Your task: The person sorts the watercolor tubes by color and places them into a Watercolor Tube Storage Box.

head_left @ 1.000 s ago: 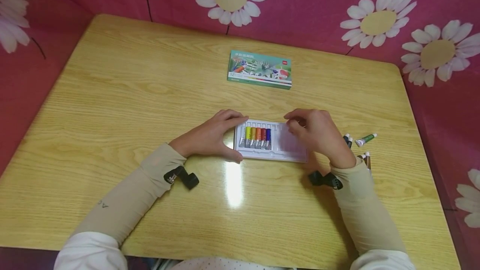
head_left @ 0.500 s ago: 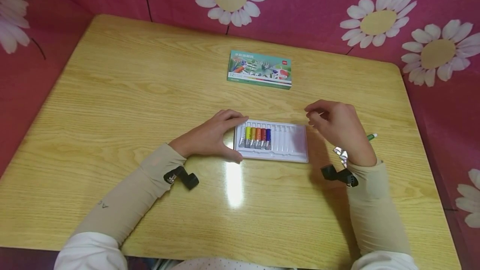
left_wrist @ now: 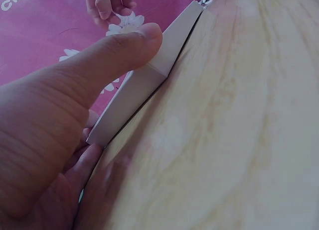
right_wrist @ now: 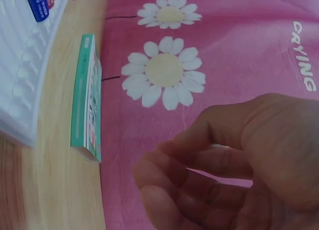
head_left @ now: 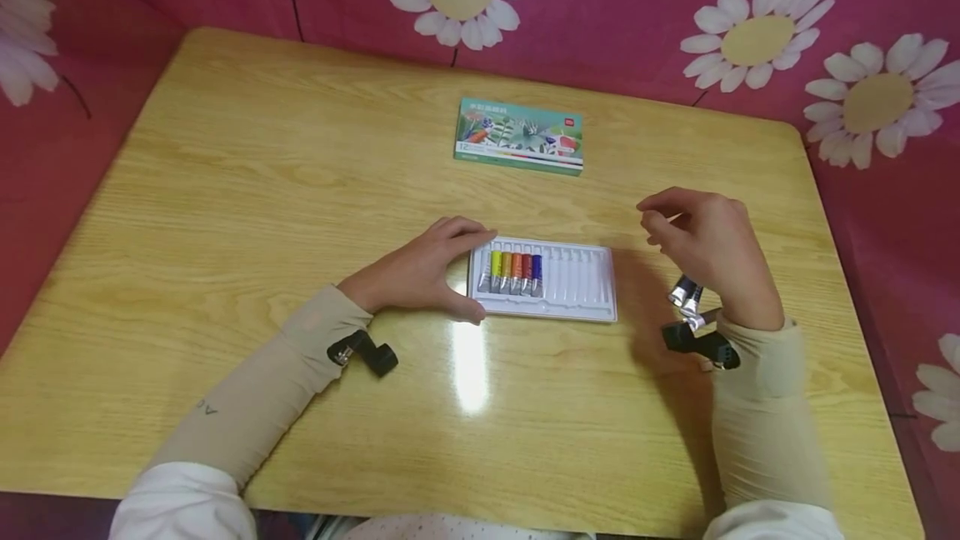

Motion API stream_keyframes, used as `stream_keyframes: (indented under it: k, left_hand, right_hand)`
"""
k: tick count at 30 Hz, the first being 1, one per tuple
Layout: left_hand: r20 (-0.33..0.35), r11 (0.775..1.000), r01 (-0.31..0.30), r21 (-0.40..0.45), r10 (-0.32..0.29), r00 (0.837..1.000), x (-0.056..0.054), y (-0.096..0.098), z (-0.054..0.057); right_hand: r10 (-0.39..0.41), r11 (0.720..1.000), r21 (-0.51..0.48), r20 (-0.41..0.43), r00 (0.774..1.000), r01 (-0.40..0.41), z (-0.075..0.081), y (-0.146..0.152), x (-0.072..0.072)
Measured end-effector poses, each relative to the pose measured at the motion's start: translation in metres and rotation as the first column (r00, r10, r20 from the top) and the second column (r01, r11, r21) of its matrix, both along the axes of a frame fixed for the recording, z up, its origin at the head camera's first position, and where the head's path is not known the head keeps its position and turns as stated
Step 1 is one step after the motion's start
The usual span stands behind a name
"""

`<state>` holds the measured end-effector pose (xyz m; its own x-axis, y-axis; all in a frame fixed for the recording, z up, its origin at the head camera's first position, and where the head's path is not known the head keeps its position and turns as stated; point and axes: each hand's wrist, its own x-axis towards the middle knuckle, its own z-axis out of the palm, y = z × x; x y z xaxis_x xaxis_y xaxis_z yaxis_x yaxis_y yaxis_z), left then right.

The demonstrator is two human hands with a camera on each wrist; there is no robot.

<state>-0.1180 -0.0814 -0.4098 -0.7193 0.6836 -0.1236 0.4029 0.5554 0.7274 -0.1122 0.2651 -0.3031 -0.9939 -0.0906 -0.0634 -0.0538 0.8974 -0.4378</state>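
Head view: green box (head_left: 519, 137) beyond tray (head_left: 558, 312), loose tubes (head_left: 682, 291) partly behind right hand (head_left: 712, 248).

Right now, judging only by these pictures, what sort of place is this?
Perhaps an indoor craft corner: a yellowish wood-grain table with a pink daisy-printed backdrop behind, and a rectangular white plastic tray holding small coloured paint tubes.

A white tray (head_left: 592, 277) lies flat — six paint tubes (head_left: 517, 270) lined along its left half.
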Motion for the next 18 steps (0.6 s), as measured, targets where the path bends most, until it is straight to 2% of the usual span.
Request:
stream_keyframes:
  k: [5, 18]
  left_hand:
    - [0.003, 1.000, 0.001, 0.009, -0.001, 1.000, -0.001, 0.000, 0.000]
    - [0.017, 1.000, -0.020, 0.011, 0.020, 1.000, 0.000, 0.000, 0.000]
  right_hand:
    - [-0.007, 1.000, 0.016, -0.025, 1.000, 0.007, 0.000, 0.009, -0.001]
    - [-0.048, 0.993, 0.115, 0.082, 0.995, 0.038, -0.017, 0.040, -0.003]
